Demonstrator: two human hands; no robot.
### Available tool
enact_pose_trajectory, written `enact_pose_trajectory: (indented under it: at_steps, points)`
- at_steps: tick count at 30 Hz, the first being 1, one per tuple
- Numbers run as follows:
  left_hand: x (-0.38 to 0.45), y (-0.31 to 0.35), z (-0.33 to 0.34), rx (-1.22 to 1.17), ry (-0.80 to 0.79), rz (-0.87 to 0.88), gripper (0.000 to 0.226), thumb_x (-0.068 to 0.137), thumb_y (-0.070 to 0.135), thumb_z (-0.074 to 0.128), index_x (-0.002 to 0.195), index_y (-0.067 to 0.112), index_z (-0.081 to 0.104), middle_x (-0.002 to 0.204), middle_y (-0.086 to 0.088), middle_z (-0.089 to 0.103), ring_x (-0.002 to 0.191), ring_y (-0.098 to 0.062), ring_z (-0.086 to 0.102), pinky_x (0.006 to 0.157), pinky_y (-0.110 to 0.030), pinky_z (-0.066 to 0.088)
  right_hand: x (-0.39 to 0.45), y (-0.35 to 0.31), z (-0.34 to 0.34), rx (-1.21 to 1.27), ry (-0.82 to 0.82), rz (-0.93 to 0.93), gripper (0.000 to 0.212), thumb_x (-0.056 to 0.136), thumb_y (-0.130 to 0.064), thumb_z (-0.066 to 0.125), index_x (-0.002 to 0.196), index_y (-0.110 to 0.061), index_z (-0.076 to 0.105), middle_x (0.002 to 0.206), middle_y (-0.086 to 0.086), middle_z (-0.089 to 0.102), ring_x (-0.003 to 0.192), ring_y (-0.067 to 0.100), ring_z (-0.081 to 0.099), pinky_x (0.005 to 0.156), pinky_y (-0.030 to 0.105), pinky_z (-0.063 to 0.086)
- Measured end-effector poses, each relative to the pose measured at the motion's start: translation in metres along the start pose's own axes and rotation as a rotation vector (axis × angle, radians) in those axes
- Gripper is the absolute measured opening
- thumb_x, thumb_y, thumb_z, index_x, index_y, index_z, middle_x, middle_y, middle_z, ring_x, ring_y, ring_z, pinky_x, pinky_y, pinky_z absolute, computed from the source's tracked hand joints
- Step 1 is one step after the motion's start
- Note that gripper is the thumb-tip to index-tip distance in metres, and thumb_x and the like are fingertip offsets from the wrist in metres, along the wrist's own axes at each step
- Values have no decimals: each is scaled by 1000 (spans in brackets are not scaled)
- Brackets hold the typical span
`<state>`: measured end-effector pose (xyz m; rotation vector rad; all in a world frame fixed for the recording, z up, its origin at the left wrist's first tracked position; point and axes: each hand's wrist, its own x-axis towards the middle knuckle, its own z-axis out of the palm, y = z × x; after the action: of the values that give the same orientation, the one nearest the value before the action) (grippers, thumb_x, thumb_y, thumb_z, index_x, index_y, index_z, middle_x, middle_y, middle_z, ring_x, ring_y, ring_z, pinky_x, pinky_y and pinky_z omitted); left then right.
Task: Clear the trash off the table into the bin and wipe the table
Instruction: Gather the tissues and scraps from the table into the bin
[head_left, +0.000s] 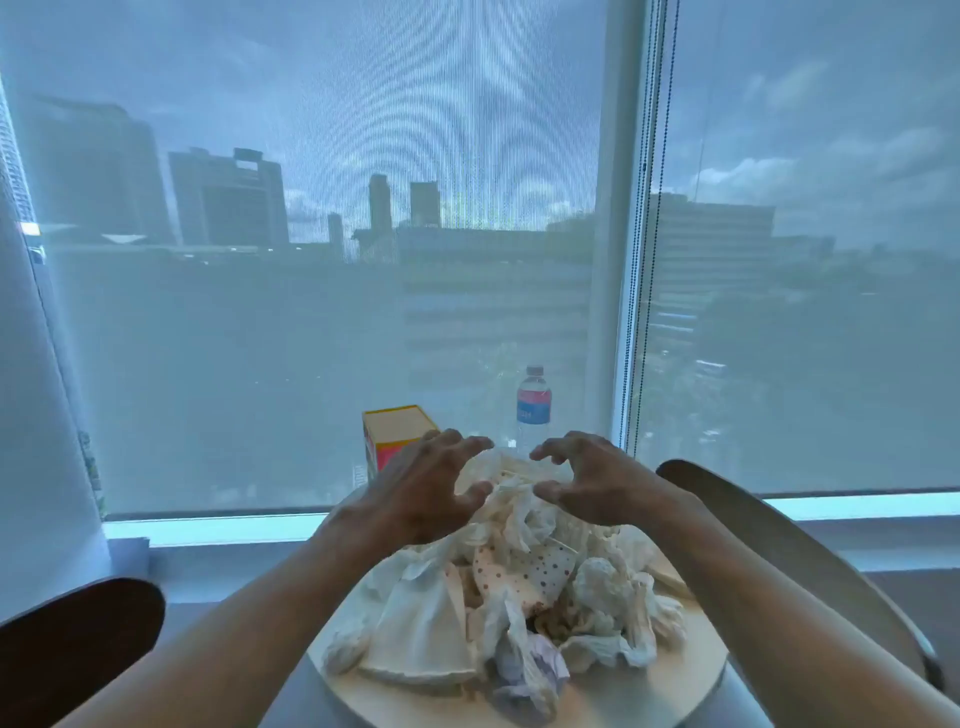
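My left hand (426, 488) and my right hand (592, 480) reach out side by side over the far part of a heap of crumpled tissues (514, 603) on the small round desk (670, 691). The fingers of both are spread and bent like claws, thumbs turned toward each other, with a gap between the two hands. The fingertips (480, 443) of my left hand lie at the top of the heap, but I cannot tell whether either hand actually touches the paper; neither has closed on anything.

The heap covers most of the desk and includes white napkins, a spotted paper piece (545, 569) in the middle and a pale purple wad (540, 670) at the near edge. Beyond my hands stand a yellow and pink carton (389, 434), partly hidden by my left hand, and a water bottle (533, 405) with a blue and pink label, upright near the window blind (311, 260). Dark curved chair backs sit to the left (78, 639) and right (779, 535) of the desk.
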<state>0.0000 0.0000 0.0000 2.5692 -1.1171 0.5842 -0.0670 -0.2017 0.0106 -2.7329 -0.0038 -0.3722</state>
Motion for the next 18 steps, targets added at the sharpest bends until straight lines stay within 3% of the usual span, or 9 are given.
enact_pose_trajectory:
  at_steps: [4, 7, 10, 13, 16, 18]
  points:
    - [-4, 4, 9, -33, -129, 0, 48, 92, 44, 54, 138, 31, 49, 125, 2, 59, 115, -18, 57, 92, -33, 47, -3, 0, 10, -86, -161, 36, 52, 84, -48, 66, 133, -33, 54, 142, 2, 43, 132, 23, 38, 109, 40, 31]
    - [-4, 6, 15, -63, -154, -14, 40, 93, 40, 53, 131, 28, 58, 119, 1, 66, 105, -19, 62, 81, -28, 47, -3, -1, 17, -127, -189, 43, 56, 78, -56, 68, 129, -36, 57, 144, 0, 41, 135, 23, 33, 111, 43, 25]
    - [-4, 4, 22, -73, -129, -15, 33, 93, 32, 56, 124, 26, 64, 107, 1, 72, 94, -17, 66, 77, -28, 49, -6, -3, 24, -160, -144, 29, 53, 76, -55, 71, 122, -31, 62, 135, 0, 48, 130, 22, 36, 108, 42, 26]
    - [-2, -2, 22, -137, -68, -55, 31, 91, 23, 62, 121, 23, 67, 96, 4, 72, 84, -12, 67, 77, -28, 53, -5, -1, 31, -131, -25, -10, 29, 83, -43, 69, 106, -26, 69, 123, 0, 54, 120, 20, 43, 102, 37, 32]
    - [2, -7, 12, -255, 21, -118, 28, 89, 20, 66, 117, 21, 69, 81, 8, 64, 73, -7, 61, 72, -20, 47, -3, 4, 34, -60, 89, -13, 9, 84, -33, 69, 89, -26, 73, 111, -1, 61, 111, 19, 53, 98, 35, 41]
    - [4, -10, 3, -343, 78, -171, 28, 87, 19, 68, 114, 25, 69, 73, 10, 63, 65, -1, 58, 66, -16, 43, -1, 7, 32, -32, 150, 5, 7, 85, -28, 68, 85, -24, 74, 106, -1, 62, 104, 20, 58, 94, 35, 45]
